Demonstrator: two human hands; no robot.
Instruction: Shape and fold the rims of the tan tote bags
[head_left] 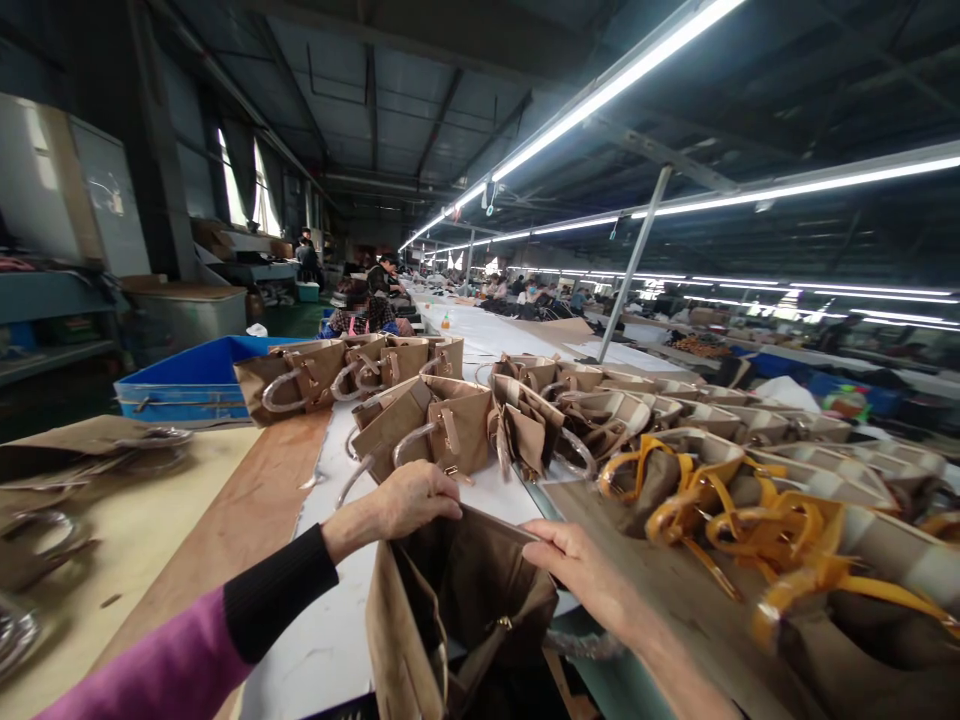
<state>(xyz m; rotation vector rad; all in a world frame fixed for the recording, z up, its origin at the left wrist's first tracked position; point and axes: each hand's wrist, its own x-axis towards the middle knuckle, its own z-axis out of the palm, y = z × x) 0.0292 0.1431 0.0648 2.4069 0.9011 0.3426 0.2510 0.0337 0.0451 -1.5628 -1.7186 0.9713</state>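
Observation:
A tan handbag (405, 620) stands before me with its mouth open toward me, showing a dark lining and a small gold zipper pull (504, 623). My left hand (412, 505) pinches the far rim at its left end. At the right end of that same rim, my right hand (574, 560) grips the edge between thumb and fingers. A plastic-wrapped handle (585, 643) sticks out on the bag's right side. Just beyond my hands stand more tan handbags (461, 430) with wrapped handles.
Rows of bags with yellow straps (697, 490) fill the right side. A blue bin (187, 375) sits at the left, behind flat bag pieces (82, 450) on a yellowish board. Farther back, people (382, 275) sit along the long table.

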